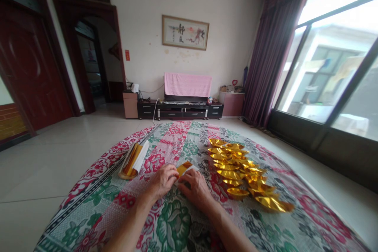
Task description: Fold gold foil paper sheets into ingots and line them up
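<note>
On the floral quilted cloth (pixel 177 220) spread over the floor, left hand (pixel 162 181) & right hand (pixel 195 189) pinch a small gold-and-white foil paper sheet (pixel 184 168) btwn them; folded gold foil ingots (pixel 242 173) lie just right, gold paper stack (pixel 134 159) left

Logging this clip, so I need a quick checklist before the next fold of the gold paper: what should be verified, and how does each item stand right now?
1. Both hands on the sheet: ok. The left hand and right hand meet on the gold paper sheet.
2. Sheet rests on the floral cloth: ok, it lies there between the hands.
3. Crease lined up: cannot tell, the fingers cover the near edge.
4. Supply at hand: ok. The stack of gold sheets lies left of the hands, apart from them.
5. Finished pieces out of the way: ok. The pile of folded gold pieces lies to the right, not touching the hands.
</note>
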`<state>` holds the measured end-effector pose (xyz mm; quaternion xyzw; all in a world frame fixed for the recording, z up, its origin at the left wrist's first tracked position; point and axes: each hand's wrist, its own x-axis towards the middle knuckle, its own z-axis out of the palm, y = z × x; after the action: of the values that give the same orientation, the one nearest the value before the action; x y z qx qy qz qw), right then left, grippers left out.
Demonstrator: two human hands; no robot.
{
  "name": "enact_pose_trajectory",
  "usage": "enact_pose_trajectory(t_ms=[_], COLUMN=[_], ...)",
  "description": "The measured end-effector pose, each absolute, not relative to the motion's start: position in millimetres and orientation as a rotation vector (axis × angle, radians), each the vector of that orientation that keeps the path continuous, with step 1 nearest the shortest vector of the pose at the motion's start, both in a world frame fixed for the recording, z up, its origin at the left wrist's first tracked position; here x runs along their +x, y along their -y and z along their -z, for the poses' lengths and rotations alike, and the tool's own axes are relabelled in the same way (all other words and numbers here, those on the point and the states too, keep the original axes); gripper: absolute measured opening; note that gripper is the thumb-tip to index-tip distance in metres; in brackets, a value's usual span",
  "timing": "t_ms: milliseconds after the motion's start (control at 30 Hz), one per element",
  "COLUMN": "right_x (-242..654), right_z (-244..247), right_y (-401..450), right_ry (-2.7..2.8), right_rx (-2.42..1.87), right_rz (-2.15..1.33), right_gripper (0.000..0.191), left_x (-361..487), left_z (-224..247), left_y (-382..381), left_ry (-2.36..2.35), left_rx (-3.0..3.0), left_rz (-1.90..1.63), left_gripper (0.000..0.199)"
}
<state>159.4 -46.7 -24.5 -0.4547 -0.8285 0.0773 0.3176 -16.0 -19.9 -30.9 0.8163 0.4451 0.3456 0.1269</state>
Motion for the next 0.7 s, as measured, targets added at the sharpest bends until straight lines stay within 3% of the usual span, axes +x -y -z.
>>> enact_pose_trajectory(t_ms=[133,367,700], right_x=[162,170,161], right_z=[22,27,23], right_y=[42,32,45], right_ry=[2.183,2.207,2.214], right_rx=[-1.185,-1.108,-1.141], right_rz=[-0.232,-0.304,-0.186], right_gripper=[0.01,0.022,0.012], left_x=[-16,-15,-18], left_z=[31,31,35], left_y=[20,19,15], left_ry=[-1.304,-1.294,-1.296], left_rx=[2.369,2.341,2.324], left_rz=[-1.02,-1.044,-1.054], left_gripper=[0.023,0.022,0.018])
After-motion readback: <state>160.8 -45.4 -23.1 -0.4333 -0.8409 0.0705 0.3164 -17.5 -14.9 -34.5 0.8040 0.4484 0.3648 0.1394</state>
